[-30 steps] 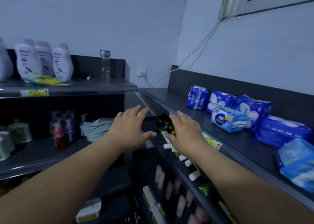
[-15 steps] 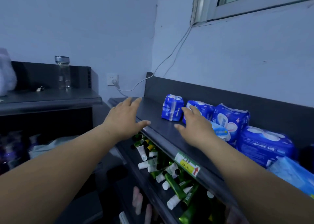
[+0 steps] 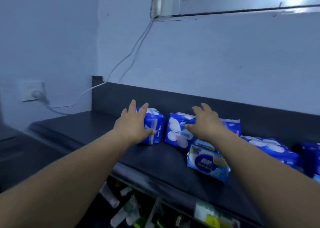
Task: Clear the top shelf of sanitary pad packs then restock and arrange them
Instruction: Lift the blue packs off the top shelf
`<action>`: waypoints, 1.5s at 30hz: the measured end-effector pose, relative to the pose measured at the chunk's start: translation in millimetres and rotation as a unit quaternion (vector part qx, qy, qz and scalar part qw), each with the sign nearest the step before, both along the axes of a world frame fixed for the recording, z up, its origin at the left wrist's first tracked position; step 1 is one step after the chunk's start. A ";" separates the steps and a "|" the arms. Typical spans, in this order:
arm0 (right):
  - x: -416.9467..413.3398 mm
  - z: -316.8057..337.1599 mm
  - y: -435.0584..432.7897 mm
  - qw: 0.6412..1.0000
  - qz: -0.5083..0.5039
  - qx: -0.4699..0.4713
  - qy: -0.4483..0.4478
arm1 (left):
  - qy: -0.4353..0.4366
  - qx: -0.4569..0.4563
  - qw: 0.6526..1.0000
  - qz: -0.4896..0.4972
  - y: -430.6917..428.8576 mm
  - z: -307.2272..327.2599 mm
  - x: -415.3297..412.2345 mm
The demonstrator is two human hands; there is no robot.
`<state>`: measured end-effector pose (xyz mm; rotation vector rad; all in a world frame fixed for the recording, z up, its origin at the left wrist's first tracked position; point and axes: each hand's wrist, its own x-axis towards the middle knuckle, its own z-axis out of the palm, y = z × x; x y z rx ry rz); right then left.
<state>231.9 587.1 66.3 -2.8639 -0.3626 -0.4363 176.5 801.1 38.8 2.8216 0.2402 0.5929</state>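
Grip: left hand [image 3: 133, 126] splayed against end pack [image 3: 156, 123]; right hand [image 3: 207, 123] splayed over 2nd pack [image 3: 176, 132], contact hidden.

Bare shelf top [image 3: 78, 129] left of the end pack [image 3: 156, 123]; rightward, packs [image 3: 176, 132] close together along the back panel [image 3: 173, 98].

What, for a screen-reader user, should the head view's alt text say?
Two bare hands, fingers spread, reach across a dark top shelf to blue sanitary pad packs: the left hand at the leftmost pack, the right hand over the second pack. More packs lie to the right, a lighter pack nearest the front edge.
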 end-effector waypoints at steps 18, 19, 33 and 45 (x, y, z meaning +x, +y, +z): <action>65.8 -49.2 78.5 0.986 -0.146 -0.063 -0.055 | -0.105 -0.128 0.977 -0.134 41.6 -73.5 142.3; 64.3 -49.3 77.3 0.986 -0.141 -0.061 -0.063 | -0.143 -0.140 0.971 -0.133 42.4 -78.9 142.8; -48.1 5.3 38.4 0.954 -0.025 0.164 -0.251 | -0.379 -0.359 0.842 -0.134 34.9 -0.5 17.5; -293.5 -32.3 -86.0 0.963 -0.004 0.135 -0.233 | -0.299 -0.360 0.858 -0.214 -61.6 -35.6 -232.3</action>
